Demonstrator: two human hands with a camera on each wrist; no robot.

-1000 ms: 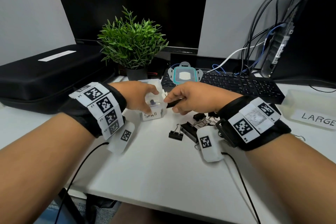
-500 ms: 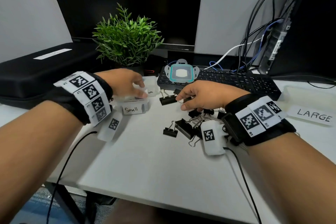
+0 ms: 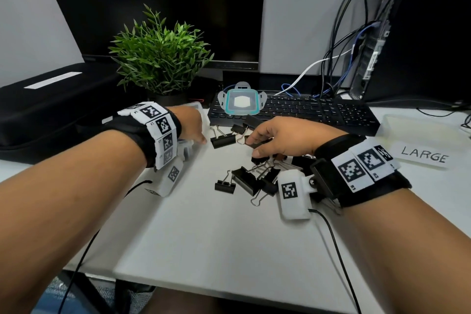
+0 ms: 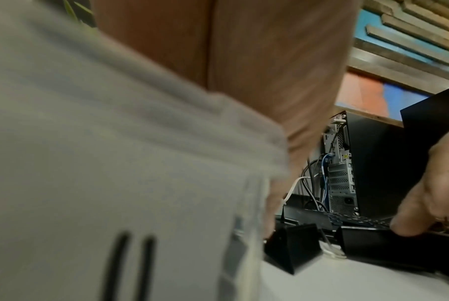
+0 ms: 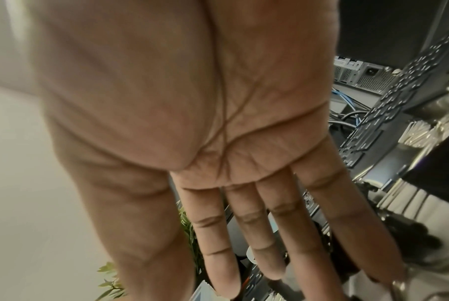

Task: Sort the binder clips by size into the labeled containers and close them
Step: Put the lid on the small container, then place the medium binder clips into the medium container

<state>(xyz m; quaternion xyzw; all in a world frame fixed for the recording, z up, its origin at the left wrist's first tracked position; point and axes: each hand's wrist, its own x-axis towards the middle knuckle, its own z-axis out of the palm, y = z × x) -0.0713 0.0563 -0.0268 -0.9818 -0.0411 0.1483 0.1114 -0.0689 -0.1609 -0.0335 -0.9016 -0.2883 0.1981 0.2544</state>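
Observation:
My left hand (image 3: 196, 132) grips the translucent small container (image 4: 115, 163); in the head view only a corner of that container (image 3: 185, 148) shows below the wrist. My right hand (image 3: 254, 146) is down on the desk by the keyboard, index fingertip and thumb pinching a large black binder clip (image 3: 262, 141). The left wrist view shows a right-hand fingertip (image 4: 403, 226) on that clip's body (image 4: 372, 244). Another black clip (image 3: 223, 139) lies between the hands. A pile of several black clips (image 3: 254, 178) sits under my right wrist, with a small clip (image 3: 224, 185) at its left.
The container labelled LARGE (image 3: 418, 130) stands open at the right. A teal-rimmed lid (image 3: 240, 102) rests on the black keyboard (image 3: 318, 112). Another translucent container (image 3: 198, 106) peeks out behind my left hand. A potted plant (image 3: 160, 58), a black case (image 3: 51, 109) and cables line the back.
My left hand has drawn the small container to the left, away from the clips. My right hand has left the container and come down onto a large clip near the keyboard.

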